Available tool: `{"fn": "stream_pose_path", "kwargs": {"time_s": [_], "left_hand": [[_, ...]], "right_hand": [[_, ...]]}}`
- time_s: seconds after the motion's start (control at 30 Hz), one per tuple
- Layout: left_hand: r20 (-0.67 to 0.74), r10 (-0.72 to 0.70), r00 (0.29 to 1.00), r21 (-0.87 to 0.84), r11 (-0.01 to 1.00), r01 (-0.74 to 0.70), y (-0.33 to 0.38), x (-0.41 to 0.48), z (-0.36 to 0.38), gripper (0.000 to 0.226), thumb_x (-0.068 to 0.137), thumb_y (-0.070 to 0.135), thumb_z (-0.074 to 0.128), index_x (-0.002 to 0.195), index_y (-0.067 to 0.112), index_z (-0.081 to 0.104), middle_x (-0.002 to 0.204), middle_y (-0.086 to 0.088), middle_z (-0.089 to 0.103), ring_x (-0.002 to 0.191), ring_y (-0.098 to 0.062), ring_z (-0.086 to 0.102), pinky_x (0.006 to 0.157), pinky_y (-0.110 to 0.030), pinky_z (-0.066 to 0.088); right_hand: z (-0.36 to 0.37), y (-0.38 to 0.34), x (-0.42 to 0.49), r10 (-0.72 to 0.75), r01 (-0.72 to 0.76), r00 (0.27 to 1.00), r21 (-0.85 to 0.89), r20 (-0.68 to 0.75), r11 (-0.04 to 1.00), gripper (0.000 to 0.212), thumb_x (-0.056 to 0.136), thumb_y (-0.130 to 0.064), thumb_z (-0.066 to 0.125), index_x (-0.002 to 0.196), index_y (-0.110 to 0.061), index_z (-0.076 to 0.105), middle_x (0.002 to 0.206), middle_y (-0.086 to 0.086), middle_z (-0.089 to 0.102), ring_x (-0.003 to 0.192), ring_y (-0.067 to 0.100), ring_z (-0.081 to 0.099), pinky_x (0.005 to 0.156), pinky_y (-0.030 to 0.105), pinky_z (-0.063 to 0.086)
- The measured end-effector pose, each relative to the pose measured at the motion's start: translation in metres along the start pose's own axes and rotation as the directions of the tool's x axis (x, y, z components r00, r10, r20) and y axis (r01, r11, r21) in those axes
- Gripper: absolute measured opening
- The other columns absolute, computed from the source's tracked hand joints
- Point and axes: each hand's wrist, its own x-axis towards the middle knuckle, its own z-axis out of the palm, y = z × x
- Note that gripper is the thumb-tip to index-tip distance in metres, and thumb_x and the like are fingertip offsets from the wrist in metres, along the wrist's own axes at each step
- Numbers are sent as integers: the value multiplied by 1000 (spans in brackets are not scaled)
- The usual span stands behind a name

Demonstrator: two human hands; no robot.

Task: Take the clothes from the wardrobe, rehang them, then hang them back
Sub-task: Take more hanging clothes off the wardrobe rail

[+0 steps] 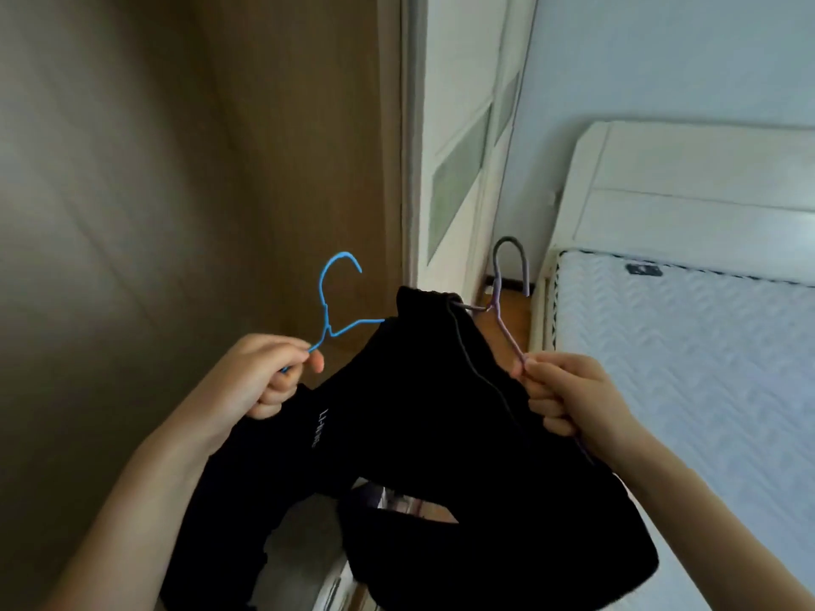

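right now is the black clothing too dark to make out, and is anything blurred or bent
Head view: the black garment is nearly featureless, only small white lettering showing; the blue hanger is crisp, the brown wall at left is soft and smeared; wide-angle bends the door frame and mattress edges.

Thin blue coated wire hanger, smooth, slightly glossy, dull grey-purple coated wire hanger, soft matt black cloth garments, white quilted textured mattress, matt brown wood-look wardrobe panel
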Motion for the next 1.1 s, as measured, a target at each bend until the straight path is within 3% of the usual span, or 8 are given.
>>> {"fn": "stream_pose_path", "kwargs": {"time_s": [0.13, 0.23, 0.47, 0.57, 0.73, 1.03, 1.1], "left_hand": [[160, 67, 985, 35, 997, -73, 23, -14, 51, 28, 98, 7, 36, 79, 2, 56, 49, 7, 19, 37, -4, 10, 42, -9, 10], [260, 136, 956, 44, 987, -152, 44, -26, 96, 29, 97, 8, 38, 77, 3, 58, 50, 6, 19, 40, -6, 11, 42, -12, 10], [522, 283, 805, -16, 946, -322, 97, -63, 223, 21, 87, 15, 44, 76, 4, 59, 48, 5, 18, 40, -9, 10, 42, -13, 11], [645, 303, 701, -67, 937, -342, 115, -84, 283, 21, 82, 20, 45, 78, 5, 58, 45, 7, 21, 36, -7, 13, 39, -12, 12], [803, 293, 519, -118, 932, -344, 138, -132, 386, 26, 94, 9, 37, 80, 5, 58, 44, 8, 25, 34, -7, 17, 38, -13, 12], [947, 318, 39, -291, 905, -311, 158, -265, 516, 28, 94, 6, 38, 77, 4, 60, 44, 8, 27, 35, -5, 20, 35, -12, 16], [943, 325, -71, -331, 905, -265, 156, -292, 535, 28, 93, 5, 38, 76, 4, 60, 44, 8, 27, 36, -6, 20, 36, -12, 17]], "right_hand": [[-51, -5, -95, -40, 49, 977, 36, -210, 998, 25, 100, -6, 38, 83, -2, 57, 52, -5, 24, 36, 1, 18, 35, 6, 13], [-84, -11, -168, -95, 106, 920, 9, -380, 994, 25, 99, -6, 40, 82, -2, 59, 55, -3, 23, 38, 2, 18, 36, 7, 14], [-136, -24, -329, -189, 213, 670, -57, -718, 975, 24, 99, -7, 40, 85, -3, 59, 51, -7, 28, 36, 2, 20, 35, 8, 13], [-150, -22, -394, -191, 244, 523, -69, -830, 967, 25, 99, -6, 39, 84, -3, 59, 49, -8, 29, 35, 1, 21, 35, 8, 13], [-159, -5, -490, -155, 285, 248, -81, -956, 955, 24, 98, -6, 41, 83, -1, 58, 45, -10, 30, 32, -1, 23, 33, 5, 15], [-106, 17, -649, -89, 287, -236, -157, -968, 945, 27, 100, -7, 37, 80, -4, 54, 40, -14, 29, 29, -4, 21, 31, 7, 11], [-86, 20, -684, -68, 262, -298, -150, -952, 953, 24, 98, -9, 39, 79, -6, 53, 38, -11, 27, 28, -4, 21, 28, 9, 11]]}}
